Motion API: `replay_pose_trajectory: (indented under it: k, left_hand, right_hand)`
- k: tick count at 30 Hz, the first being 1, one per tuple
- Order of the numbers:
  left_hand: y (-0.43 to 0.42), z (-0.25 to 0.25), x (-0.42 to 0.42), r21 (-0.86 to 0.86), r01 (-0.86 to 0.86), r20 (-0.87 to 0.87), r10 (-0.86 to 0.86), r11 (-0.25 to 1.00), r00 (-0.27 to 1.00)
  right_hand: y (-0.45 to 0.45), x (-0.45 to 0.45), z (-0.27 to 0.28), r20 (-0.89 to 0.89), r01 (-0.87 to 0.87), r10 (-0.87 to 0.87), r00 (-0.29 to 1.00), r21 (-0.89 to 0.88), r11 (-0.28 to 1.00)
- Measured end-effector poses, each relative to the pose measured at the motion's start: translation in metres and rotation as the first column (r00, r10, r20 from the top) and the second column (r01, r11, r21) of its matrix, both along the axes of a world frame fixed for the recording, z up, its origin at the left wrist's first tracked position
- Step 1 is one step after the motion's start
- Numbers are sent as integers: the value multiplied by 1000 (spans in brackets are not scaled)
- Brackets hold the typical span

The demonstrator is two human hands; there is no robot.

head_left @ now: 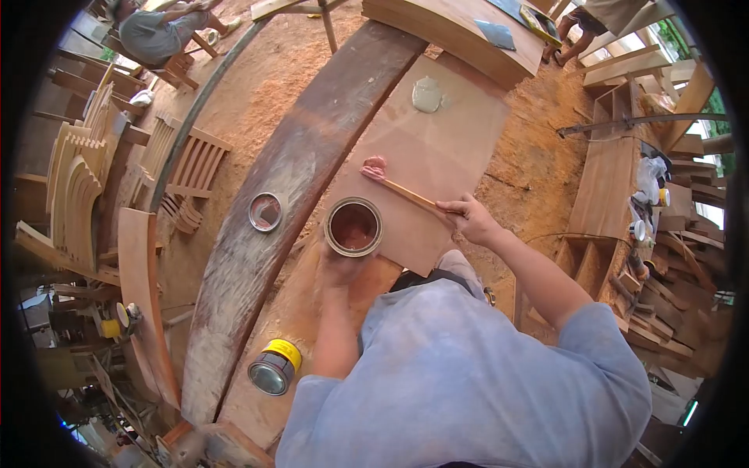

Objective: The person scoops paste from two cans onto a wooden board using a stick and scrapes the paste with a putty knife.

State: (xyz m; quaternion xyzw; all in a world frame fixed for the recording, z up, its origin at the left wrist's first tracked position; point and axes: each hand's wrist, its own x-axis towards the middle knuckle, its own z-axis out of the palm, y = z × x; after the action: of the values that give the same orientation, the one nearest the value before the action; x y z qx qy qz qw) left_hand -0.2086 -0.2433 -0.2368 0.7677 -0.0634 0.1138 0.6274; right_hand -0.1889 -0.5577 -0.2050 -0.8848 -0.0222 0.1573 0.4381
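My left hand (pixel 343 265) is wrapped round an open tin (pixel 353 227) with reddish-brown paste inside. In my right hand (pixel 470 218) is a thin wooden stick (pixel 409 193), its far end resting at a lump of pink paste (pixel 374 167) on a flat board (pixel 460 148). Farther up the same board lies a pale grey-green blob (pixel 427 94). A round lid (pixel 265 212) with reddish residue sits on the dark plank (pixel 312 144) to the left. Beside my left forearm stands a can with a yellow band (pixel 275 366).
A person (pixel 152 35) sits at the upper left, and another person's legs (pixel 579 33) show at the upper right. Curved wooden slats (pixel 78 195) are stacked at the left. Wooden boxes (pixel 601 171) and small containers line the right side. A thick wooden block (pixel 460 35) borders the board's far end.
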Motion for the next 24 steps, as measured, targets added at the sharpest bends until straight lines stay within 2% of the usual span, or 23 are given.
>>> replay_pose_trajectory:
  k: [4, 6, 8, 10, 12, 14, 16, 17, 18, 19, 21, 23, 24]
  left_hand:
    - [0, -1, 4, 54, 2, 56, -5, 999, 998]
    - [2, 0, 3, 106, 5, 75, -13, 994, 997]
    - [5, -1, 2, 139, -2, 88, -10, 990, 996]
    - [4, -1, 3, 276, -3, 173, -47, 961, 984]
    - [5, 4, 1, 290, -16, 149, -29, 957, 988]
    - [5, 1, -2, 305, -15, 125, -24, 952, 992]
    - [5, -8, -5, 173, -54, 202, 18, 983, 979]
    - [4, 16, -3, 185, -47, 199, 9, 982, 980]
    - [6, 42, -4, 61, 66, 2, -66, 996, 998]
    - [6, 61, -3, -83, 147, -183, -160, 986, 970]
    - [12, 64, -1, -41, 172, -241, -176, 984, 954]
    - [19, 61, -1, -6, 197, -301, -190, 980, 935]
    - [23, 51, 0, -58, 189, -345, -198, 980, 918]
  right_hand:
    - [0, -6, -5, 88, -53, 49, 995, 46, 998]
    - [6, -10, 5, 69, -96, 105, 992, -121, 988]
    - [7, -14, -5, 106, -110, 122, 987, -111, 988]
    - [3, -10, -13, 146, -115, 128, 981, -97, 989]
    - [-1, -10, -20, 150, -158, 171, 974, -96, 983]
    - [7, -13, -7, 148, -110, 131, 980, -143, 984]
    - [11, -12, 14, 149, -67, 96, 984, -190, 980]
    - [13, -13, 23, 138, -59, 97, 986, -257, 965]
    - [14, -14, 26, 125, -53, 98, 987, -322, 945]
    - [13, -14, 21, 123, -49, 92, 988, -310, 949]
    - [6, -15, 7, 190, -116, 151, 970, -186, 976]
    - [4, -12, 0, 173, -122, 147, 974, -148, 982]
    - [2, -10, -3, 159, -132, 151, 976, -124, 983]
